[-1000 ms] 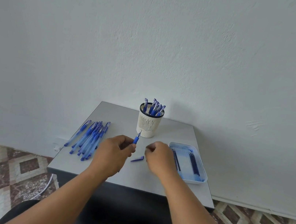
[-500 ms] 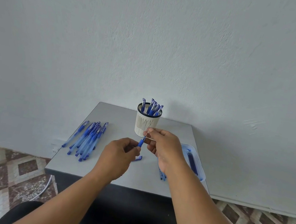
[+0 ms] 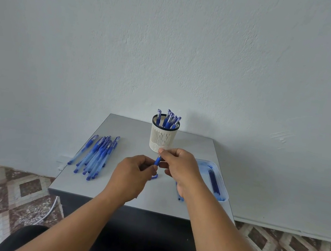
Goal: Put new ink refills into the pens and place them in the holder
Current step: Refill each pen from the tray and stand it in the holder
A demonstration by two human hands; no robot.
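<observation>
A blue pen [image 3: 157,161] is held upright between both hands over the middle of the grey table [image 3: 129,128]. My left hand [image 3: 131,176] grips its lower part. My right hand [image 3: 178,166] pinches its top end with thumb and forefinger. A small blue pen part [image 3: 154,176] lies on the table just under the hands. The white slotted holder [image 3: 163,138] stands behind them with several blue pens in it. Several blue pens [image 3: 96,156] lie in a loose pile at the left. A pale tray [image 3: 222,193] at the right holds dark blue refills [image 3: 213,178].
Another blue piece [image 3: 179,197] lies on the table under my right wrist, mostly hidden. The table stands against a white wall. Patterned floor tiles and a white cable [image 3: 50,211] lie below the table's left front corner.
My right hand came left and up from beside the tray and took hold of the pen's top end. My left hand kept gripping the pen, nearly still.
</observation>
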